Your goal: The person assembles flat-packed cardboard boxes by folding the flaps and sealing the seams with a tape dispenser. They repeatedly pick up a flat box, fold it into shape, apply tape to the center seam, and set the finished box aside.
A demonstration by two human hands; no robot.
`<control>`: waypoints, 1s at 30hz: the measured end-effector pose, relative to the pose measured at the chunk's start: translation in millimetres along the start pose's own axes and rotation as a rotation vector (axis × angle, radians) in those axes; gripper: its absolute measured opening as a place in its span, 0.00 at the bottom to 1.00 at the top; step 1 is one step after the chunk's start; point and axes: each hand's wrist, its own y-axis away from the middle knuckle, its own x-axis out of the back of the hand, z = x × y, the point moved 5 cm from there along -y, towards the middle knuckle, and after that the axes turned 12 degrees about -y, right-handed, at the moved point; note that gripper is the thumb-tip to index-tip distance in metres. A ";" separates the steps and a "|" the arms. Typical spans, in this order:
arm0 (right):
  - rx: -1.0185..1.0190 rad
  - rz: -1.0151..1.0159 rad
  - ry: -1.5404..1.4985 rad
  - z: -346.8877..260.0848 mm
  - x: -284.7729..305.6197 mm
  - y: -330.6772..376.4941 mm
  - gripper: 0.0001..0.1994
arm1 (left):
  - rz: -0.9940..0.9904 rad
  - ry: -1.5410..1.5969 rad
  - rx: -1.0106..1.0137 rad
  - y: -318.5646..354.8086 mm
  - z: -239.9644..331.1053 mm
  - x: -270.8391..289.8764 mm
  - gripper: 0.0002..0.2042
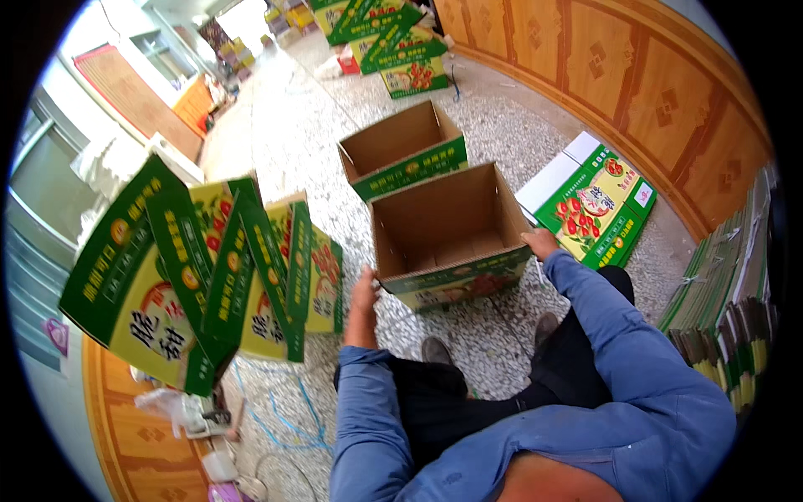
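Note:
An opened cardboard carton (452,280), green and yellow with fruit printed on it, stands in front of my knees with its brown inside facing up. My left hand (365,294) is at its near left corner, and my right hand (542,243) grips the rim at the near right corner. Just beyond it, touching or nearly so, stands a second open carton (410,170). A flattened carton (590,205) lies on the floor to the right of my right hand. Left of my left hand rises a stack of made-up cartons (159,309), tilted and nested together.
A tall bundle of flat cardboard sheets (723,293) leans at the right beside the wood-panelled wall (577,67). More cartons (401,54) are piled at the far end. Blue cord (293,418) and a white plastic bag (163,406) lie at the lower left on the speckled floor.

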 end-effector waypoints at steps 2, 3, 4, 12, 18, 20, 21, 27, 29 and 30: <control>0.077 -0.041 0.229 11.6 -8.6 -2.8 0.20 | 0.033 0.019 -0.159 29.7 21.9 28.8 0.27; 0.081 -0.032 0.286 0.9 -16.4 8.4 0.17 | 0.134 0.065 -0.220 67.9 31.8 41.0 0.24; 0.107 -0.029 0.336 -14.7 -25.5 15.6 0.14 | 0.250 0.070 -0.235 92.1 18.7 70.3 0.21; -0.200 -0.026 -0.130 55.9 -8.7 -23.8 0.12 | 0.532 0.581 0.485 237.2 -372.1 154.2 0.09; -0.483 -0.020 -0.367 24.9 -4.1 12.8 0.15 | 0.739 -0.005 0.983 428.3 -583.9 66.2 0.15; -0.518 -0.025 -0.369 31.9 -0.2 11.0 0.15 | 0.674 -0.404 1.026 444.4 -587.2 44.2 0.18; -0.510 0.043 -0.364 29.2 3.1 12.5 0.15 | 0.686 -0.431 1.020 436.4 -576.9 37.3 0.18; -0.524 -0.013 -0.348 16.5 3.0 9.7 0.16 | 0.666 -0.717 0.923 373.9 -465.5 81.9 0.32; -0.514 0.005 -0.339 16.6 3.1 11.5 0.16 | 0.583 -0.803 0.972 357.2 -480.3 91.2 0.29; -0.510 0.014 -0.340 14.0 2.5 14.7 0.16 | 0.551 -0.840 0.998 350.4 -481.3 93.7 0.28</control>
